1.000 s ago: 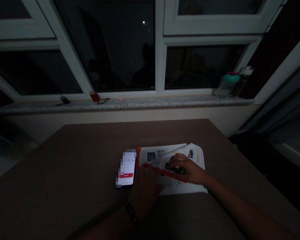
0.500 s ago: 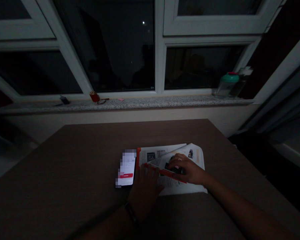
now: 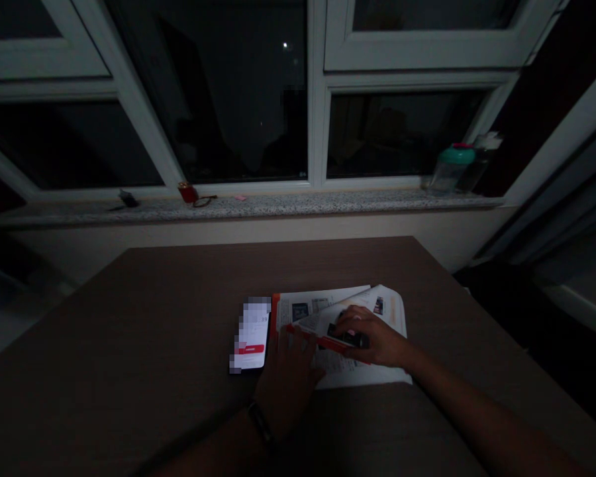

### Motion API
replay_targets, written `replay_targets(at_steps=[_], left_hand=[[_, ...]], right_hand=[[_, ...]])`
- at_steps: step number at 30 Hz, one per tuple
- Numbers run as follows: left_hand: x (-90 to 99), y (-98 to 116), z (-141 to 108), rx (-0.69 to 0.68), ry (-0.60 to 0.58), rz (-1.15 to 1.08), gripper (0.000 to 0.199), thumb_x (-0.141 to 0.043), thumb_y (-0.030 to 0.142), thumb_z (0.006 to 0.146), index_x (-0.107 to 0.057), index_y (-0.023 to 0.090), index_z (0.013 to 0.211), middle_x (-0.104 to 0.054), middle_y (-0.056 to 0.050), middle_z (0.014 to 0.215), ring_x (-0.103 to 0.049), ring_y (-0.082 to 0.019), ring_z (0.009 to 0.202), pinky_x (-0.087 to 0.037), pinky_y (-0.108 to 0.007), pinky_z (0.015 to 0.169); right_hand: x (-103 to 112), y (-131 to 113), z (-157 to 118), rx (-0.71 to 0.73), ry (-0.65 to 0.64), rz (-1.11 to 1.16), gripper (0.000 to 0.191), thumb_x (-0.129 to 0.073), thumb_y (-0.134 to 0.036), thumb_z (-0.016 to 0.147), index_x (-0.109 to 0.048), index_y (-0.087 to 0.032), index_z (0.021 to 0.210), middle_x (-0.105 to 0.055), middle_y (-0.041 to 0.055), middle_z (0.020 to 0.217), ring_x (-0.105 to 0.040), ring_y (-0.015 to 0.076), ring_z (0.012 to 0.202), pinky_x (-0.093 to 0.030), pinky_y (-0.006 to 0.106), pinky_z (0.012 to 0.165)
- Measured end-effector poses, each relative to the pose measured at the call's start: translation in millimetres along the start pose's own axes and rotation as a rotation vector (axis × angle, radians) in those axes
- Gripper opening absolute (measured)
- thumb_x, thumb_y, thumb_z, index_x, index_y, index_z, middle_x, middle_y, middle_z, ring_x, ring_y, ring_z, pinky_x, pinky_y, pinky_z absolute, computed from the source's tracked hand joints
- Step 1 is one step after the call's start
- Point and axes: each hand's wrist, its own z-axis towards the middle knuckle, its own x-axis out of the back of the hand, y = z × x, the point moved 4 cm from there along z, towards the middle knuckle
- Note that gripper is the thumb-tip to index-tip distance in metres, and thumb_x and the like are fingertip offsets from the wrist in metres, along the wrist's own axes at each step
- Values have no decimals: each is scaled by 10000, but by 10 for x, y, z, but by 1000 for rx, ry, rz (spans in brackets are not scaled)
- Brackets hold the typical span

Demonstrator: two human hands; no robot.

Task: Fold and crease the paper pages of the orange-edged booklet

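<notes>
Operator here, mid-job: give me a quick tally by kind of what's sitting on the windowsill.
Bottles: 2 (a clear bottle with a green lid, a darker bottle behind it)
Small red object with a cord: 1
Small dark object: 1
Pink slip: 1
Total: 5

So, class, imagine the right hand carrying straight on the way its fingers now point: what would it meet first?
The right hand would probably meet the left hand first, across the loose papers; the dim view leaves depth unclear.
</notes>
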Motion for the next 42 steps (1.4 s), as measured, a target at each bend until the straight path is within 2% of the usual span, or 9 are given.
replay_targets(at_steps=[9,21,30,37,42], left_hand=[[39,9,-2,18,-21,-5,531,-657,362,887,-493,215,1370,-474,-121,1428,-357,-375,1367,-324,-555,1104],[12,1,-3,18,-33,-8,528,-642,363,898,-493,217,1383,-468,-135,1436,-335,-407,1372,-323,-599,1085],[54,10,8,42,-15,-30,534,-682,356,869,-524,111,1317,-469,-206,1405,-392,-375,1342,-322,-552,1106],[9,-25,8,25,0,27,545,-642,391,896,-494,131,1352,-477,-176,1408,-375,-370,1345,-304,-580,1097],[49,-56,25,50,0,31,561,-650,404,884,-502,95,1328,-503,-171,1371,-422,-359,1294,-341,-536,1072]], right_hand=[[-7,0,-5,8,4,6,367,-790,-280,758,-657,-240,1098,-653,82,1075,-570,254,1033,-422,423,914],[9,-17,1,19,-11,3,371,-779,-279,768,-647,-242,1112,-653,75,1084,-566,252,1032,-424,429,905],[-7,-11,1,-5,-6,-20,363,-775,-288,766,-657,-252,1107,-653,73,1070,-569,252,1032,-424,430,907],[1,-22,3,-7,1,-14,348,-778,-271,758,-665,-247,1086,-655,70,1055,-574,251,1016,-428,427,906],[-15,4,-9,3,6,2,352,-786,-263,752,-664,-242,1082,-651,68,1051,-572,246,1015,-432,415,900]])
